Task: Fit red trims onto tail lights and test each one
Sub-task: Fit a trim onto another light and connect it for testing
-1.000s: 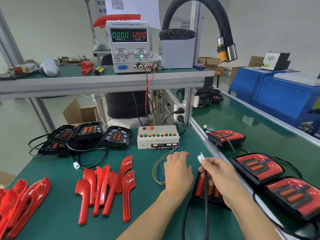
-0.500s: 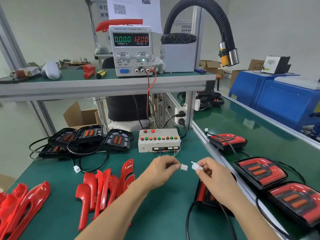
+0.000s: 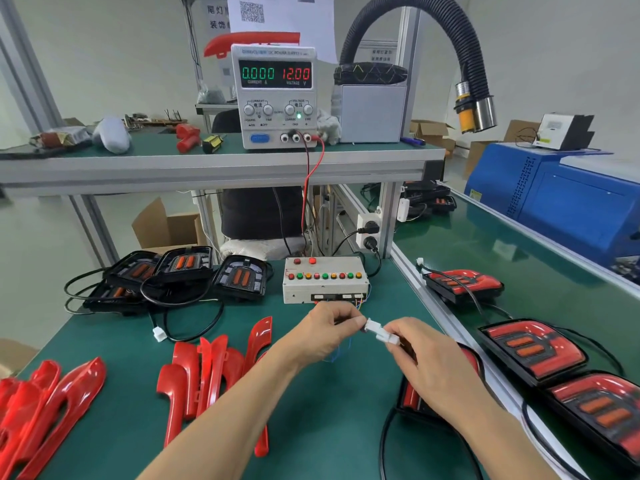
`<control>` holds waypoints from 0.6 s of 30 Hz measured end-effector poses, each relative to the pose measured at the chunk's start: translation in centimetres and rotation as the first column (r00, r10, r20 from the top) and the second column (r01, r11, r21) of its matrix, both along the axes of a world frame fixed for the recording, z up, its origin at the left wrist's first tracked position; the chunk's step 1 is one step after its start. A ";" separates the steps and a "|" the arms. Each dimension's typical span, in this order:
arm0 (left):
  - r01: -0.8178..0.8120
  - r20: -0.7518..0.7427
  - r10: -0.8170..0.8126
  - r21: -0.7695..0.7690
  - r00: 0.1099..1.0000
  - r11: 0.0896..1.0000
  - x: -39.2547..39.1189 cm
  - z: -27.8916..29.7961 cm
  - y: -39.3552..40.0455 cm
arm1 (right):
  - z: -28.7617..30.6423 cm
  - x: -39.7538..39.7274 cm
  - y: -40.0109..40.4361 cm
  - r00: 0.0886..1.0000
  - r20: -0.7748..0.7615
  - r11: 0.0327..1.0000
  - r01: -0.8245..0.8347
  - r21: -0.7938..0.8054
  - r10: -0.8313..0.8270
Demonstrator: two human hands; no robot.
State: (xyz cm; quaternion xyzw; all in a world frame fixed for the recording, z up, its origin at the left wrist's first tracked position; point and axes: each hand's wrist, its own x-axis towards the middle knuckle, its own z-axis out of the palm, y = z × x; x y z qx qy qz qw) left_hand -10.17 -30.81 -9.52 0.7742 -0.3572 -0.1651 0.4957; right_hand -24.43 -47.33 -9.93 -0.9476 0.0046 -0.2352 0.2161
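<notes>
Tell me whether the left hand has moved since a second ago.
Yes. The left hand has lifted off the bench and swung right towards the right hand, below the button box, bringing its white connector against the other one.

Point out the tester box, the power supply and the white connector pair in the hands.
tester box [image 3: 323, 294]: head view, on its blank front panel below the button row.
power supply [image 3: 277, 114]: head view, on the knob panel under the displays.
white connector pair [image 3: 379, 332]: head view, where the two white plugs meet.
</notes>
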 end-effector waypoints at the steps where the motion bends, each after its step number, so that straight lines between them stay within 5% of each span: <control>1: 0.004 -0.005 -0.004 -0.006 1.000 1.000 0.0 0.1 0.0 | 0.0 0.0 0.0 1.000 0.003 1.000 -0.004 0.001 0.004; 18: 0.025 0.107 -0.027 0.021 0.994 0.999 -0.1 0.0 0.1 | -0.8 -0.4 -0.1 0.996 0.069 0.998 0.053 0.034 -0.056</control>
